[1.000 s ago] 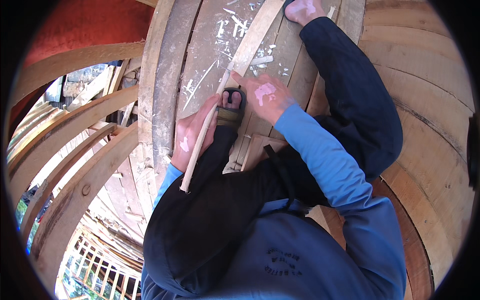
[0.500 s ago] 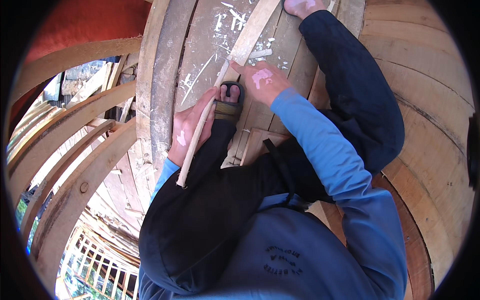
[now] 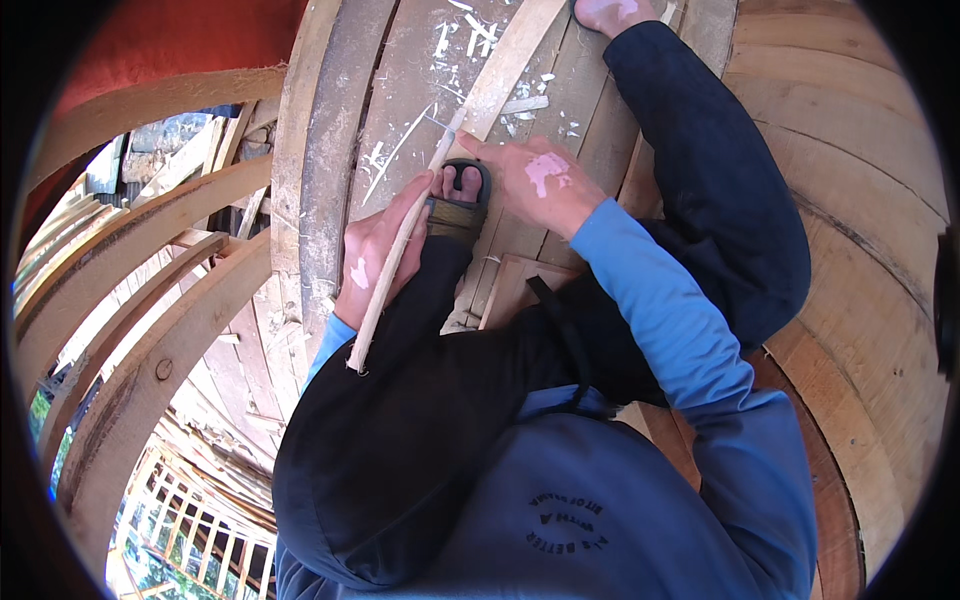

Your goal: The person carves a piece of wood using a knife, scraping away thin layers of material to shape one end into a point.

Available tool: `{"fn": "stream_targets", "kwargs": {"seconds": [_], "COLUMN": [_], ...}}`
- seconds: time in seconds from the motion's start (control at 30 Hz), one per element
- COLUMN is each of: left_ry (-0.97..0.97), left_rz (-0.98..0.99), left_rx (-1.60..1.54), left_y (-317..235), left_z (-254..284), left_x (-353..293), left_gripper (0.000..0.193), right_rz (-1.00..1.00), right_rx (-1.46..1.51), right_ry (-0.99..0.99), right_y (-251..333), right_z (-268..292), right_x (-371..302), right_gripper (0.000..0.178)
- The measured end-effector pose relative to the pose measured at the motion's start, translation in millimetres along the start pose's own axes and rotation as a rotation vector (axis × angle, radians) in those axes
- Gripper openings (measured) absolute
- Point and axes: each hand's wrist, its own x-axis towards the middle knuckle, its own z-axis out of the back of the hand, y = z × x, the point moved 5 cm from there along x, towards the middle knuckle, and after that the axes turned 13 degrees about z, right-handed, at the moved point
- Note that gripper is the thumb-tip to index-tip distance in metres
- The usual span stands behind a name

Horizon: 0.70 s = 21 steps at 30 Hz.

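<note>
my left fingers grip a thin wooden strip; my right fingers lie open, flat on a plank. beyond them, shavings; the strip's tip is hidden.

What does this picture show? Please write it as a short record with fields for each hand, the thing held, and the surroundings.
left hand: the left hand grips a thin wooden stick along its length
right hand: the right hand presses flat on a wooden slat, fingers pointing to the stick's upper end
stick: long, pale, slanted from lower left to upper right
foot: a sandalled foot lies between the two hands
surface: wooden planks strewn with pale wood shavings
surroundings: curved wooden ribs at the left
</note>
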Motion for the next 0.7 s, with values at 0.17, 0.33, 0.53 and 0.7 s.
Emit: {"fn": "stream_targets", "kwargs": {"seconds": [0.17,0.33,0.53,0.7], "left_ry": [0.000,-0.007,0.012,-0.015], "left_rz": [-0.014,-0.018,-0.047,-0.035], "left_rx": [-0.013,-0.013,-0.031,-0.043], "left_y": [-5.8,-4.2,-14.8,-14.8], "left_z": [-3.2,1.2,-7.2,-4.5], "left_x": [2.8,2.5,-1.6,1.5], "left_gripper": [0.038,0.037,0.037,0.036], "right_rz": [0.034,-0.026,-0.044,-0.076], "right_rx": [-0.062,-0.014,-0.007,0.062], "right_ry": [-0.068,-0.030,-0.103,0.090], "right_y": [4.3,16.2,-23.6,7.2], "right_z": [-0.9,6.7,-21.0,-0.4], "right_x": [-0.6,-8.2,3.1,-5.0], "right_gripper": [0.056,0.051,0.064,0.052]}}
